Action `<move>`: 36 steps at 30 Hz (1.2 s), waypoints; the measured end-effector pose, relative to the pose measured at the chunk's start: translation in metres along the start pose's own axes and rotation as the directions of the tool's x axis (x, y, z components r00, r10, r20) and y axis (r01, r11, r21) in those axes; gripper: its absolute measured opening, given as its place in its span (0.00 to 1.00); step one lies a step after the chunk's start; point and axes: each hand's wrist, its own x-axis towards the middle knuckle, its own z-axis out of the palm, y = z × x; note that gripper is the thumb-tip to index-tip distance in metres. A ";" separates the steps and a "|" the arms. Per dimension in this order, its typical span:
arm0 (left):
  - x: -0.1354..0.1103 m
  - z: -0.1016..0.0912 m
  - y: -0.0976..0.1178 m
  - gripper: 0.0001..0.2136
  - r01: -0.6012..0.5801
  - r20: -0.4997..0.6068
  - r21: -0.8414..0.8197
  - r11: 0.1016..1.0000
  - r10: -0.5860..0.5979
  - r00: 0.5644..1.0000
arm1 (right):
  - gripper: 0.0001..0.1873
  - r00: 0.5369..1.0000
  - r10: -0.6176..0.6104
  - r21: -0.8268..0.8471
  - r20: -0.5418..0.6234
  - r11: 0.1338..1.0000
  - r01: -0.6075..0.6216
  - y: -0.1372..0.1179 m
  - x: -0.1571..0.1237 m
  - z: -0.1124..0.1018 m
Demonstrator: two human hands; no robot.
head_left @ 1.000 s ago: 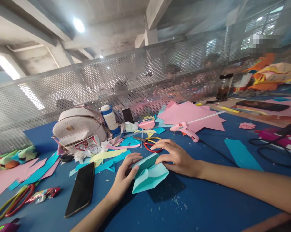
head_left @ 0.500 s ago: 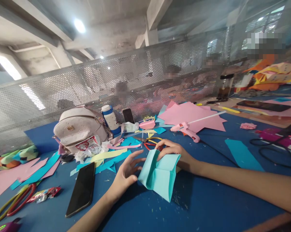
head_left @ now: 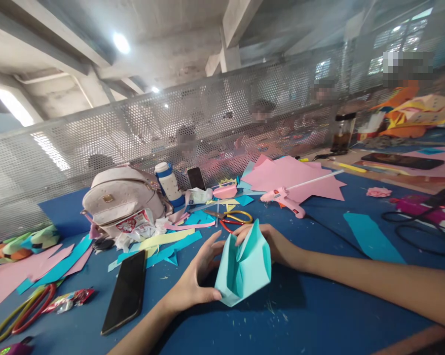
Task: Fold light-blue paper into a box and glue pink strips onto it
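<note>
A folded teal paper piece [head_left: 244, 266] stands up off the blue table [head_left: 318, 315], held between both hands. My left hand [head_left: 196, 281] pinches its lower left corner with thumb below and fingers behind. My right hand [head_left: 278, 244] grips its upper right edge from behind, fingers curled over the top. The paper's pointed top rises between the hands and a crease runs down its middle.
A black phone [head_left: 124, 291] lies left of my left hand. Scissors [head_left: 232, 219], paper scraps, a pink glue gun [head_left: 285, 199], a pale backpack [head_left: 122, 197] and a bottle [head_left: 168, 182] sit behind. Black scissors [head_left: 417, 229] lie right. A mesh screen [head_left: 133, 128] backs the table.
The teal paper has been lifted off the table and turned upright. My left hand moved from open beside it to pinching its lower corner; my right hand stayed on its top edge.
</note>
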 end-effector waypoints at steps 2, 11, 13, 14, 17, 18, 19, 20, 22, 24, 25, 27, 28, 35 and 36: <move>0.002 0.003 0.003 0.48 0.012 -0.015 -0.063 0.998 -0.013 1.000 | 0.15 1.000 0.008 -0.006 0.008 1.000 -0.008 -0.002 0.001 -0.001; -0.008 0.004 -0.011 0.51 -0.086 -0.260 0.405 0.910 0.204 0.944 | 0.31 0.997 0.046 0.061 -0.062 0.997 -0.042 0.002 0.002 -0.002; -0.011 0.004 -0.014 0.50 -0.081 -0.288 0.557 0.827 0.283 0.915 | 0.35 0.996 0.046 0.081 -0.077 0.996 -0.040 -0.001 0.001 -0.002; -0.011 0.004 -0.015 0.50 -0.079 -0.297 0.603 0.794 0.315 0.901 | 0.35 0.996 0.045 0.087 -0.081 0.995 -0.038 -0.003 0.000 -0.003; -0.009 0.003 -0.014 0.49 -0.068 -0.348 0.655 0.752 0.380 0.857 | 0.29 0.995 0.066 0.068 -0.072 0.996 -0.061 -0.013 -0.003 -0.006; -0.008 0.003 -0.013 0.48 -0.062 -0.371 0.655 0.753 0.392 0.842 | 0.27 0.996 0.073 0.053 -0.060 0.996 -0.070 -0.016 -0.004 -0.007; -0.007 0.004 -0.012 0.47 -0.050 -0.397 0.651 0.758 0.395 0.828 | 0.26 0.996 0.074 0.036 -0.043 0.997 -0.073 -0.018 -0.005 -0.007; -0.006 0.004 -0.011 0.46 -0.032 -0.425 0.643 0.766 0.391 0.816 | 0.26 0.997 0.072 0.022 -0.022 0.997 -0.071 -0.020 -0.006 -0.007; -0.005 0.004 -0.010 0.45 0.007 -0.469 0.623 0.783 0.366 0.804 | 0.25 0.998 0.064 -0.012 0.003 0.998 -0.064 -0.022 -0.007 -0.004; -0.005 0.004 -0.011 0.46 0.025 -0.485 0.598 0.801 0.337 0.807 | 0.22 0.996 0.082 -0.081 -0.018 0.993 -0.083 -0.022 -0.007 -0.001; -0.005 0.003 -0.012 0.47 0.020 -0.480 0.581 0.813 0.323 0.815 | 0.20 0.994 0.098 -0.119 -0.040 0.988 -0.102 -0.022 -0.006 0.001; -0.006 0.000 -0.016 0.48 0.010 -0.464 0.533 0.846 0.283 0.839 | 0.19 0.989 0.120 -0.178 -0.082 0.975 -0.133 -0.021 -0.005 0.003; -0.006 -0.002 -0.017 0.47 0.014 -0.465 0.502 0.865 0.256 0.847 | 0.19 0.988 0.124 -0.188 -0.094 0.972 -0.140 -0.022 -0.005 0.003; -0.002 -0.005 -0.014 0.20 0.153 -0.511 0.311 0.938 0.029 0.859 | 0.13 0.995 0.081 -0.196 -0.054 0.976 -0.090 -0.025 -0.001 -0.004; -0.001 -0.004 -0.013 0.19 0.163 -0.503 0.311 0.937 0.017 0.864 | 0.13 0.996 0.072 -0.199 -0.044 0.977 -0.079 -0.025 -0.001 -0.004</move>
